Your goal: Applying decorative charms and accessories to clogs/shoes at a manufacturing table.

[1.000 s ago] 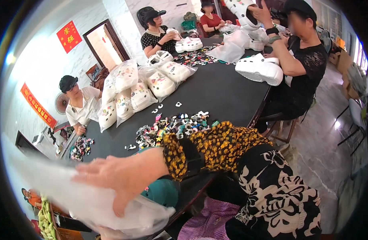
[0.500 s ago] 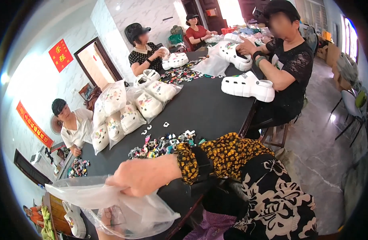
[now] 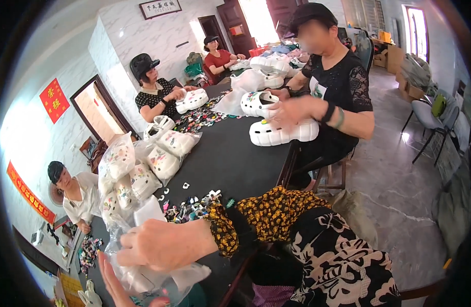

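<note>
The right hand [image 3: 166,245] has its fingers curled onto a clear plastic bag [image 3: 187,279] at the near end of the black table [image 3: 220,163]. Just beside it, the left hand [image 3: 115,290] is spread, thumb apart; its contact with the bag I cannot tell. Beyond lie colourful charms [image 3: 194,209], bagged white clogs [image 3: 143,179] and a co-worker [image 3: 343,87].

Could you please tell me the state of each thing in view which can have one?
Right hand: closed on the plastic bag.
Plastic bag: crumpled; whether anything is inside is unclear.
Left hand: open, fingers extended.
White clogs at left: piled, mostly bagged.
Small colourful pieces: loose, heaped on the black table.
Chair: upright, with a green object on it.
</note>
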`<act>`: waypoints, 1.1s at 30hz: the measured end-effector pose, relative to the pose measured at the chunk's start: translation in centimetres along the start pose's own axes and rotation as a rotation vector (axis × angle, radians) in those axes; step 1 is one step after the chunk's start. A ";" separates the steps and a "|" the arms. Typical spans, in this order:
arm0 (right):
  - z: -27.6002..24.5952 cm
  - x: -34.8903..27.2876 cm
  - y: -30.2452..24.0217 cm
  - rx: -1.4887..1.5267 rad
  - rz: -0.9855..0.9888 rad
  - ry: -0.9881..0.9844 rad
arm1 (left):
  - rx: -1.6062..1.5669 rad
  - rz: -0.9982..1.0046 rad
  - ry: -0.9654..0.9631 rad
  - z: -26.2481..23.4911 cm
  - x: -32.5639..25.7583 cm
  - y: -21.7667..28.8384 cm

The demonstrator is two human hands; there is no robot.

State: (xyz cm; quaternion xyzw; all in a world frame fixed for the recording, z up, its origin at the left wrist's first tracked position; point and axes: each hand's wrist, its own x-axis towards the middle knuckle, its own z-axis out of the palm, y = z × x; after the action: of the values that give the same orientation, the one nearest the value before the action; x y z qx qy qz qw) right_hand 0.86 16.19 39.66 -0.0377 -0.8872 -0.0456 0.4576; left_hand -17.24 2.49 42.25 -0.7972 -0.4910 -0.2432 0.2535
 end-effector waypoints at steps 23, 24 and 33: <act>3.5 1.1 -1.0 0.459 0.022 0.231 | -1.321 -0.850 0.433 2.9 -6.3 -5.4; 3.9 1.0 -1.0 0.393 0.046 0.179 | -1.277 -0.817 0.455 3.2 -6.5 -5.6; 9.9 1.6 -4.9 1.185 0.345 0.165 | -0.746 -0.596 0.567 6.9 -8.7 -6.4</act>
State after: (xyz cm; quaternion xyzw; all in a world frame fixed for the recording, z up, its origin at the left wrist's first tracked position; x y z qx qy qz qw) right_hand -8.63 12.50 35.05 0.0834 -0.7045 0.5264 0.4686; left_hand -25.57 3.72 32.58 -0.5628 -0.4882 -0.6670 -0.0036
